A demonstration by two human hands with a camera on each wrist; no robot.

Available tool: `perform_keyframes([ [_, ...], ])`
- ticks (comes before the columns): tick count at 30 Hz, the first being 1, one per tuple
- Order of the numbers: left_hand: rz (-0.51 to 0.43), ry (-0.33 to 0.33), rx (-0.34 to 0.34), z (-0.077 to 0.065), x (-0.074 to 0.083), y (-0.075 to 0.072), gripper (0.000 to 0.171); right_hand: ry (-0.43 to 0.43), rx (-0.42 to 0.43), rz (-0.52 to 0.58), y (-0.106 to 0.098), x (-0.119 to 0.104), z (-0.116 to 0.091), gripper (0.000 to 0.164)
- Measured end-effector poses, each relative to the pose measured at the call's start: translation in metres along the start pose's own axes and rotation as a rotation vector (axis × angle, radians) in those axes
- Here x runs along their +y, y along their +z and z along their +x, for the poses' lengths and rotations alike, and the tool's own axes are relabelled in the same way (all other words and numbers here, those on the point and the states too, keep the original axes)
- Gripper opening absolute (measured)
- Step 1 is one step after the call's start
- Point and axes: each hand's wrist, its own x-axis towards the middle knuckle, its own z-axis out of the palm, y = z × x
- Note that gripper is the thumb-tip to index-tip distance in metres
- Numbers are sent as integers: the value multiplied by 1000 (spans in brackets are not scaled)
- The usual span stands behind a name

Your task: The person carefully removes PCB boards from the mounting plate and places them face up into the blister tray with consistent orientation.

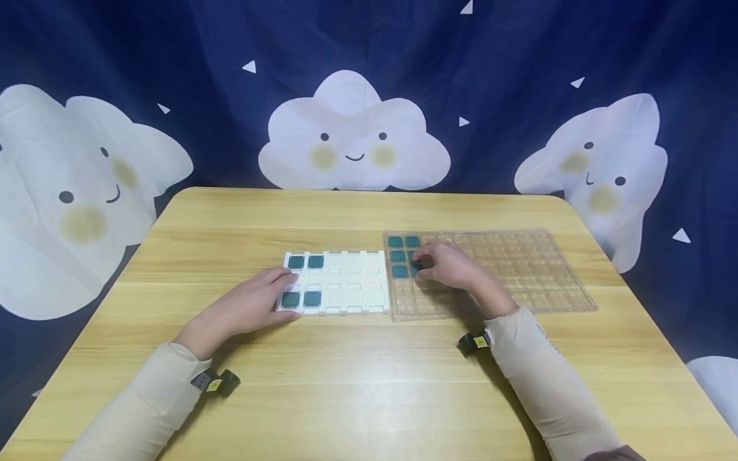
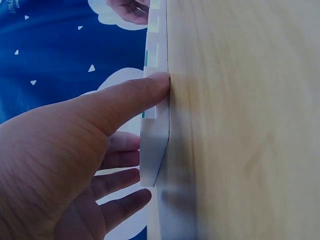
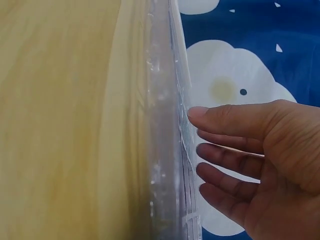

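My left hand [image 1: 259, 301] grips the left end of a white compartment tray [image 1: 348, 312]. Its thumb [image 2: 159, 82] presses the tray's near side, while the fingers lie about the left end. Two dark green square chips [image 1: 315, 262] sit in the back row of that tray and two more in the front row. My right hand [image 1: 446, 264] is over the left part of a clear plastic tray [image 1: 405, 312], fingertips right at its second column. Green chips [image 1: 398, 256] fill several pockets there, some partly covered by the fingers. In the right wrist view, nothing shows between thumb and fingers.
Both trays lie side by side on a wooden table [image 1: 357, 397], nearly touching. More pockets of the clear tray stretch to the right, under and beyond the right hand. A dark blue curtain [image 1: 219, 128] with white clouds hangs behind the table. Each wrist carries a small black camera [image 1: 474, 343].
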Motion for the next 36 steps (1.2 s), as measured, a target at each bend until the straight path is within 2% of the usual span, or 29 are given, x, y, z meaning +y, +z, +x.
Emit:
perform_keyframes([
  [7,2,11,9,0,-1,1,82,-41,15,-5,4,-8,1,41],
  [13,-4,10,10,-1,-1,0,82,-33,30,-14,7,-16,0,45],
  [22,-3,23,10,2,-2,-1,82,-89,36,-11,13,-25,1,41],
  [28,-3,26,16,2,-3,-2,82,-172,42,-12,19,-37,6,38],
  [36,11,17,-2,2,-3,1,82,-236,41,-51,27,-61,14,35],
])
